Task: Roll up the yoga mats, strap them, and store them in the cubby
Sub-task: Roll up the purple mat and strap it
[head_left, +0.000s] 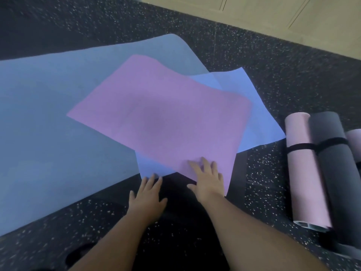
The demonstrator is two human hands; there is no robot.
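A purple yoga mat (162, 114) lies flat on top of a periwinkle-blue mat (256, 114), and both overlap a large grey-blue mat (48, 124) spread to the left. My right hand (208, 178) rests with straight fingers on the purple mat's near corner. My left hand (148, 194) lies flat, fingers spread, its fingertips at the near edge of the periwinkle mat. A dark mat (241, 173) shows under that near edge. At the right lie a rolled pink mat (304, 173) and a rolled dark grey mat (336, 173), each with a black strap (300, 147) around it.
The floor (273, 55) is black rubber with white flecks. Pale wooden cabinet fronts (273, 14) run along the far side. A third rolled pink mat (354, 141) peeks in at the right edge, behind the grey roll.
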